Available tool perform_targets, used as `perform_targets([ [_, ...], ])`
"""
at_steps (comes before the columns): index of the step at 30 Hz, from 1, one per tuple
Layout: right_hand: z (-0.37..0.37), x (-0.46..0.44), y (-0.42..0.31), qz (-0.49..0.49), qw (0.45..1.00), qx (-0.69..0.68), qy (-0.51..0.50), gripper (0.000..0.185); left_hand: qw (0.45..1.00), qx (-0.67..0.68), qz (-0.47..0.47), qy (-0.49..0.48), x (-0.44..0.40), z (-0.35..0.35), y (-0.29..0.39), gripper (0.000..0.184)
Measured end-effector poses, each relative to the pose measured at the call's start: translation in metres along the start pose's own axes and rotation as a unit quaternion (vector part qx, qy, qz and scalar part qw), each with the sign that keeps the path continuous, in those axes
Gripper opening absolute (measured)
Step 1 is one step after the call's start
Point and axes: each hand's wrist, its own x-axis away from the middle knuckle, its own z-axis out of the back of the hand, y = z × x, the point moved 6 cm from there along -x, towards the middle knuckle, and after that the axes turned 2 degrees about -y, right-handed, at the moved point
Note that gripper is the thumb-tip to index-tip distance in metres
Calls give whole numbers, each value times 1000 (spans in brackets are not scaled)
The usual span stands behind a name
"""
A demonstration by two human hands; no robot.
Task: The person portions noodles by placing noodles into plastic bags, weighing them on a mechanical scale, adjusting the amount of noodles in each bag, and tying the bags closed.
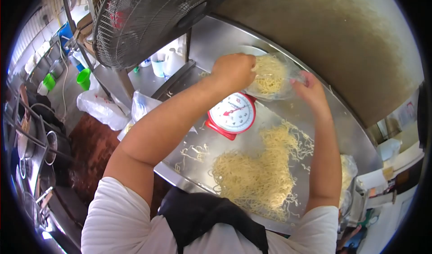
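A clear plastic bag (288, 85) with pale yellow noodles (270, 76) in it rests over the top of a red kitchen scale (231, 112), whose white round dial faces me. My left hand (235, 72) is closed at the bag's left edge, its fingertips partly hidden. On the other side, my right hand (309, 88) pinches the bag's clear edge between thumb and fingers. Nearer to me, a large heap of loose noodles (256, 171) spreads over the metal tray (198, 162). Part of a round metal pan behind the bag is covered by it.
A big fan (153, 22) stands at the upper left, close to my left arm. Filled plastic bags (347, 175) sit beyond my right forearm. White jugs (173, 63) stand past the tray's far left corner. A raised metal rim (292, 58) borders the tray's back.
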Motion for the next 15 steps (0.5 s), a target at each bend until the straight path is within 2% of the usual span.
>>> perform_targets([
  [1, 3, 8, 2, -3, 1000, 12, 22, 46, 998, 35, -8, 52, 9, 5, 1, 20],
  [4, 12, 44, 27, -40, 997, 16, 69, 38, 948, 302, 57, 82, 58, 10, -5, 15],
  [6, 6, 77, 72, -91, 992, -23, 81, 31, 913, 393, 111, -14, 113, -27, -14, 13],
  [8, -64, 128, 111, -120, 987, -7, -111, 21, 884, 419, 132, -158, 167, -76, -20, 13],
  [9, -105, 158, 123, -115, 970, 52, -209, 21, 874, 411, 157, -207, 197, -106, -28, 15],
  [10, -140, 189, 128, -21, 964, 128, -231, 20, 861, 400, 181, -255, 222, -131, -32, 16],
  [12, -182, 232, 122, 9, 936, 232, -264, 24, 834, 418, 189, -307, 255, -150, -23, 19],
  [13, -187, 240, 118, -21, 935, 242, -260, 23, 818, 427, 194, -333, 267, -156, -16, 20],
  [15, -188, 234, 112, -69, 929, 264, -252, 22, 823, 420, 182, -335, 277, -159, -10, 23],
])
